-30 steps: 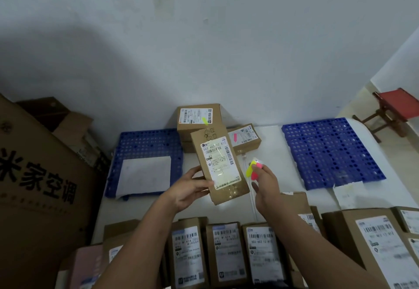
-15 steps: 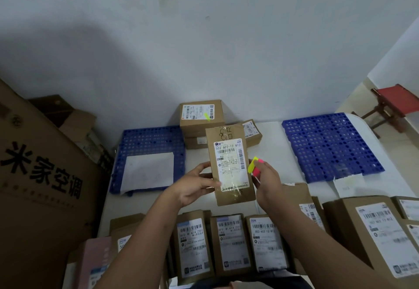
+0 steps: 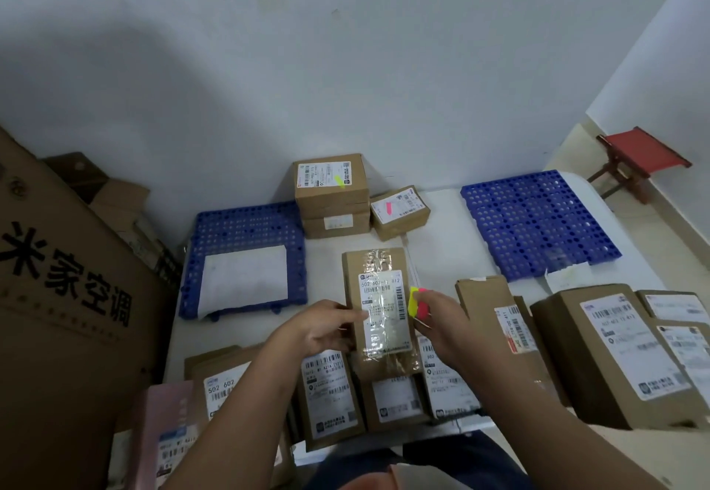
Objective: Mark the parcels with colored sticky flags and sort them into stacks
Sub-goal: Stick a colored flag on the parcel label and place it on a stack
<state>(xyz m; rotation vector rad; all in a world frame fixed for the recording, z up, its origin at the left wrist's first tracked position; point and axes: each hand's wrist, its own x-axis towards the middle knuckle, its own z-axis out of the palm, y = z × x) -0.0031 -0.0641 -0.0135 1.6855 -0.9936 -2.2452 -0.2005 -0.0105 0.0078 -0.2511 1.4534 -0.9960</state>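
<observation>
Left hand [image 3: 320, 326] grips the parcel [image 3: 378, 313] above the worktop [image 3: 442, 255]; right hand [image 3: 438, 320] pinches the flags [image 3: 418, 301] beside it. Wrong colour or a bad stick may mis-sort it, esp. w/ parcel tilting.

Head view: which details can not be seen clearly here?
- Held parcel: small label print is blurred.
- Sticky flags: lower ends hidden inside the right hand; their number is unclear.
- Left hand: fingers hidden behind the parcel.
- Pink box: cut off by the bottom edge.

Dim, bluish light; soft overall blur; wide-angle bending at the edges.
</observation>
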